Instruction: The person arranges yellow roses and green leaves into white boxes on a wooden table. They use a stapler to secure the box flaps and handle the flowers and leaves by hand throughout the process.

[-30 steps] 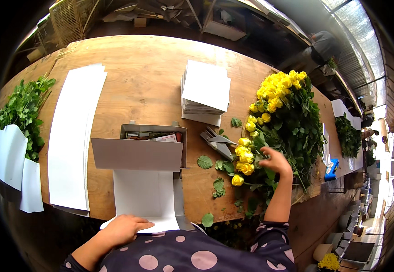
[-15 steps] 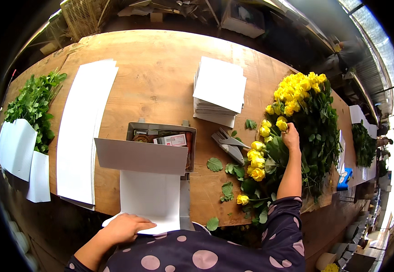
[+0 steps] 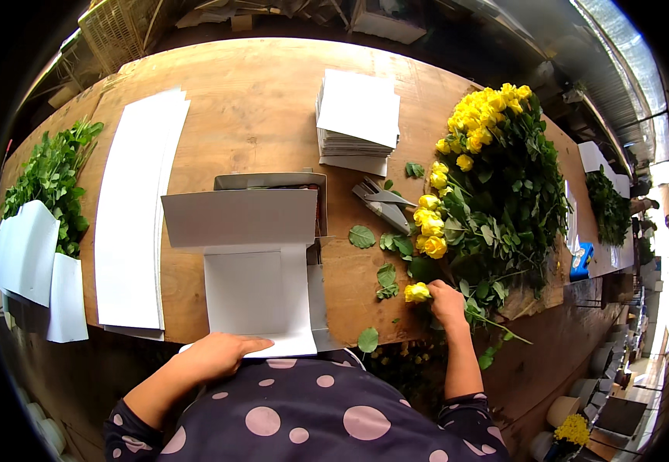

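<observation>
My right hand (image 3: 447, 301) grips a single yellow rose (image 3: 417, 292) by its stem at the near edge of the wooden table (image 3: 257, 100). Just beyond it lies a big heap of yellow roses (image 3: 488, 169) with dark green leaves. My left hand (image 3: 215, 353) lies flat, fingers apart, on the near end of a white paper sheet (image 3: 253, 296) at the table's front edge. Behind that sheet an open flat box (image 3: 273, 183) stands with a white sheet (image 3: 238, 218) leaning against its front.
A grey tool (image 3: 384, 204) lies beside the roses, with loose leaves (image 3: 362, 236) scattered near it. A stack of white sheets (image 3: 357, 119) sits farther back. Long white paper (image 3: 130, 215) lies left, with green foliage (image 3: 45, 177) and white wrapped bundles (image 3: 30, 250) at the left edge.
My right hand has come back from high in the rose heap to the table's near edge, now holding one yellow rose. The left hand has stayed on the paper.
</observation>
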Motion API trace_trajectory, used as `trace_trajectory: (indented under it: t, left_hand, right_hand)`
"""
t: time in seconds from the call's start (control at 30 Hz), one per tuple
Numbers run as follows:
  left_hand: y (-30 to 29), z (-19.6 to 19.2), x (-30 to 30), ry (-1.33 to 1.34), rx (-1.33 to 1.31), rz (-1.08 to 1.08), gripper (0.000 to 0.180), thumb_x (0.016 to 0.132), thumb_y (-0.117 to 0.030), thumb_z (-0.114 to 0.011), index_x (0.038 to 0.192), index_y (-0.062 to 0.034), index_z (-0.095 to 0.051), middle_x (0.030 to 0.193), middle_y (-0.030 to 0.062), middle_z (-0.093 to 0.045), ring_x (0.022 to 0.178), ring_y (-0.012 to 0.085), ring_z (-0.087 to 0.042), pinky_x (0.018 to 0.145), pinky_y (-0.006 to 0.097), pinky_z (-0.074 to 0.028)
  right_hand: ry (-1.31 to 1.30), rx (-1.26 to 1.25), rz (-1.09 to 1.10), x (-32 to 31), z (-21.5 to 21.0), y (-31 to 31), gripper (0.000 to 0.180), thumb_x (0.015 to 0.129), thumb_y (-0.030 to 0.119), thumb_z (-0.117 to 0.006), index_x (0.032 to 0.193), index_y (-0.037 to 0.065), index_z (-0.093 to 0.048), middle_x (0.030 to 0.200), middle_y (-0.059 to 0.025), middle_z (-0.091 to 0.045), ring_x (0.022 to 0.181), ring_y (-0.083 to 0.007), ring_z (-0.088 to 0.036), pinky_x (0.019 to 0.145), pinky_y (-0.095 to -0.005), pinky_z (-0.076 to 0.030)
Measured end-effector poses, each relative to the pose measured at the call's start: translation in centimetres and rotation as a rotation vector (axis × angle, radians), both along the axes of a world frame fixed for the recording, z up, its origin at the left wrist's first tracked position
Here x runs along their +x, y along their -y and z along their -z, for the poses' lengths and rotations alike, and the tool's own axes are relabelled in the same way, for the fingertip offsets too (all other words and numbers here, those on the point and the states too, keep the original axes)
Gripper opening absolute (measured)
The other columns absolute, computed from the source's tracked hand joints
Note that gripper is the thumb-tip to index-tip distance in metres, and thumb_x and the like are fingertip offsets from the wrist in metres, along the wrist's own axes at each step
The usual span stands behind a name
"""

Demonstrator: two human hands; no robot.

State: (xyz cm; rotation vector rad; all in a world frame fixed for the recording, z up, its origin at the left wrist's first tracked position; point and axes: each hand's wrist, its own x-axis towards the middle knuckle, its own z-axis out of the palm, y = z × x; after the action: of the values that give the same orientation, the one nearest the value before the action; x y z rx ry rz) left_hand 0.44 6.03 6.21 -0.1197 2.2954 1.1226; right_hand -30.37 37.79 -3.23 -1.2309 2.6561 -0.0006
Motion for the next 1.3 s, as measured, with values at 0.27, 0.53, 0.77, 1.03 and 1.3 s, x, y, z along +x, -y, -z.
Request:
trace_trajectory:
  t: [0.27, 0.53, 0.77, 1.03, 1.3]
  left_hand:
    - [-0.3, 0.2, 0.8, -0.050, 0.016, 0.028, 0.044, 0.076, -0.001, -0.041, 0.119, -0.0103, -0.047, 0.102, 0.0190, -0.056, 0.089, 0.0366, -0.054, 0.080, 0.040, -0.042]
    - [-0.4, 0.8, 0.8, -0.112, 0.006, 0.102, 0.041, 0.077, -0.003, -0.042, 0.117, -0.0093, -0.048, 0.097, 0.0195, -0.058, 0.088, 0.0363, -0.055, 0.078, 0.041, -0.042]
    - [-0.6, 1.9, 2.2, -0.189, -0.019, 0.013, 0.030, 0.074, -0.004, -0.045, 0.103, -0.0040, -0.054, 0.087, 0.0189, -0.060, 0.086, 0.0345, -0.057, 0.075, 0.041, -0.044]
    - [-0.2, 1.8, 2.4, -0.289, 0.066, 0.048, 0.027, 0.078, -0.012, -0.050, 0.104, -0.0054, -0.048, 0.093, 0.0151, -0.056, 0.088, 0.0322, -0.055, 0.073, 0.042, -0.043]
    - [7.8, 3.9, 8.0, -0.270, -0.045, -0.895, 0.026, 0.083, -0.025, -0.048, 0.088, -0.0029, -0.061, 0.082, 0.0141, -0.062, 0.080, 0.0293, -0.059, 0.070, 0.036, -0.046]
  right_hand:
    - [-0.207, -0.790, -0.001, 5.6, -14.5, 1.0, 0.012, 0.076, -0.001, -0.054, 0.086, -0.001, -0.060, 0.085, -0.0091, -0.061, 0.075, -0.0199, -0.060, 0.067, -0.0280, -0.047]
    - [-0.267, -0.789, -0.238, 10.5, -19.7, 4.6, 0.024, 0.064, 0.006, -0.066, 0.087, 0.000, -0.059, 0.081, -0.0108, -0.060, 0.068, -0.0234, -0.061, 0.062, -0.0307, -0.049]
    - [0.117, -0.290, -0.477, 16.0, -15.6, 17.8, 0.015, 0.075, 0.004, -0.045, 0.089, 0.001, -0.044, 0.078, -0.0146, -0.049, 0.069, -0.0337, -0.054, 0.059, -0.0386, -0.045]
    - [0.503, -0.005, -0.730, 17.7, 1.2, 24.2, 0.053, 0.071, 0.018, -0.061, 0.112, -0.004, -0.035, 0.108, -0.0221, -0.041, 0.090, -0.0383, -0.050, 0.077, -0.0404, -0.043]
    - [0.295, 0.132, -0.843, 18.5, -0.4, 24.1, 0.050, 0.070, 0.030, -0.065, 0.102, -0.002, -0.042, 0.092, -0.0159, -0.046, 0.068, -0.0304, -0.058, 0.056, -0.0371, -0.048]
